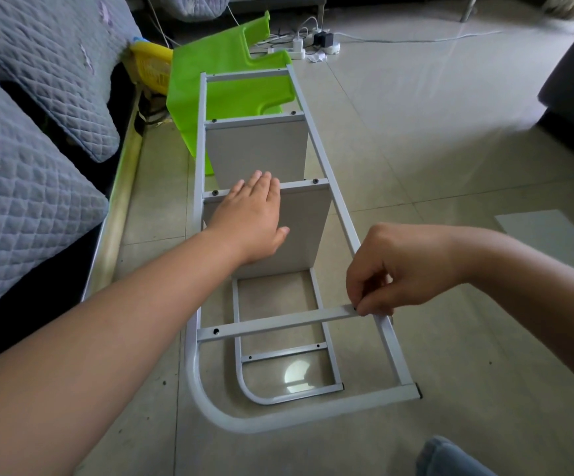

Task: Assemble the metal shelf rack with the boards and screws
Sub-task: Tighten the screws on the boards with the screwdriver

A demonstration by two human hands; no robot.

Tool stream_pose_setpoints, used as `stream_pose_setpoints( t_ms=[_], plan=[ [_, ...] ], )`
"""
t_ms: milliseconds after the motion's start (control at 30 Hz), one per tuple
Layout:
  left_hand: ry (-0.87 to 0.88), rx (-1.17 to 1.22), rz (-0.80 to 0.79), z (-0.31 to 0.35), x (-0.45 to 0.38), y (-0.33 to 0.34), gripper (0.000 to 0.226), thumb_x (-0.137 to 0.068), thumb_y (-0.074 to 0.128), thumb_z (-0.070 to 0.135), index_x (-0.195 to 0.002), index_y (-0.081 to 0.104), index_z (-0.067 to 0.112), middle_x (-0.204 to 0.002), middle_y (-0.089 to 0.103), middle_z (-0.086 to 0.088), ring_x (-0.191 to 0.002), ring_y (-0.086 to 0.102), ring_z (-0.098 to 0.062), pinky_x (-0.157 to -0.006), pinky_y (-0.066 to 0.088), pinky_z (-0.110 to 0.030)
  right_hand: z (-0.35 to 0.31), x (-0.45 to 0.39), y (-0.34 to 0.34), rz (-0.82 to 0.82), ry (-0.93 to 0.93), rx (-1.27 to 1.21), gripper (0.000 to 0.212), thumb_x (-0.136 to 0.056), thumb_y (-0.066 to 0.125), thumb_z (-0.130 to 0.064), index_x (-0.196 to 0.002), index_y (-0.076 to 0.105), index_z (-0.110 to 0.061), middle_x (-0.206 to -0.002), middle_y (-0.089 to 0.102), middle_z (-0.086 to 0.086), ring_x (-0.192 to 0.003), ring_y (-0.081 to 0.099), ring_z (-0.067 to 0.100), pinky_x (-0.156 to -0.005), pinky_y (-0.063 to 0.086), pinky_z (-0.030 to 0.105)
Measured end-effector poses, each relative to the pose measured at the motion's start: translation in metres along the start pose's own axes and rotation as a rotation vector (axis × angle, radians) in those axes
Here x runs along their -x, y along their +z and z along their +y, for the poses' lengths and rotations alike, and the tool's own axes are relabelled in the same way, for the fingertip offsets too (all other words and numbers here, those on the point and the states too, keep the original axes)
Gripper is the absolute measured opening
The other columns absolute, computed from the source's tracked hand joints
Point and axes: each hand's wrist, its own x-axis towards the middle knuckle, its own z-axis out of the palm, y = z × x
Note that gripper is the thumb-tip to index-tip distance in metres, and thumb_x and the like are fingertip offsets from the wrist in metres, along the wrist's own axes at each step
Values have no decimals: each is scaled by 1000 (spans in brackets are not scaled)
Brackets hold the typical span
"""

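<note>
A grey quilted sofa cover (38,139) lies at far left, beside the white metal shelf rack frame (343,214) resting on its side on the tiled floor (450,139). The left hand (254,218), fingers straight and together, presses flat on the nearer light grey shelf board (307,231). The right hand (402,266) pinches a small dark screw (356,309), barely visible, at the right end of the white metal crossbar (278,324).

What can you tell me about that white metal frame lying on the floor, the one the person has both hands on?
The metal frame is white painted tubing, lying on its side on the tiled floor. Two ladder-like side pieces, each with a curved corner at the near end, are joined by two pale boards fixed with dark screws. The near crossbar has no board yet and shows an open screw hole. The left hand rests flat on the nearer board; the right hand pinches the crossbar's right end. A green plastic piece sits behind it.
</note>
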Motion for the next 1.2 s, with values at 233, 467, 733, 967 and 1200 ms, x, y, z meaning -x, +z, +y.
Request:
stream_pose_setpoints(
  t_ms=[233, 467, 733, 967, 1200],
  plan=[
    [23, -5, -5, -2, 4, -1, 73, -97, 34, 38, -146, -6, 1, -156, -6, -13, -145, -5, -23, -116, -1, -32, -5, 1, -4, -15, 40, 16, 7, -82, 67, -14, -78, 70, -9, -67, 70, 2, -61, 65, 6, -62, 47, 7],
    [-8, 8, 9, 0, 4, -5, 69, -98, 31, 40, -147, -2, 5, -156, -4, -10, -145, -3, -20, -116, 3, -38, 11, 8, -19, 126, 173, -199, 15, -76, 64, -10, -66, 62, -22, -58, 62, -4, -50, 60, 4, -54, 49, 15],
    [244, 211, 280, 48, -35, -25, 71, -84, 17, 42, -144, 25, 7, -154, 18, -9, -143, 16, -18, -113, 13, -31, 178, 3, 53, 267, 915, -339, 24, -86, 43, 8, -69, 46, -9, -64, 57, 4, -36, 55, 0, -41, 47, 14],
    [437, 15, 105, 111, -96, -26, 43, -97, 34, 34, -133, 41, 11, -143, 35, -8, -131, 35, -24, -104, 30, -33, 239, 31, 124, 66, 1187, -2, 22, -92, 41, -6, -110, 53, -4, -124, 54, 14, -117, 51, 27, -87, 43, 29],
    [515, -194, -135, 167, -144, -8, 36, -97, 33, 30, -122, 49, 9, -128, 46, -10, -121, 45, -29, -92, 39, -35, 267, 42, 149, 187, 1148, 19, 24, -92, 39, -10, -115, 47, -6, -120, 53, 15, -111, 54, 29, -84, 44, 33]
  ],
)
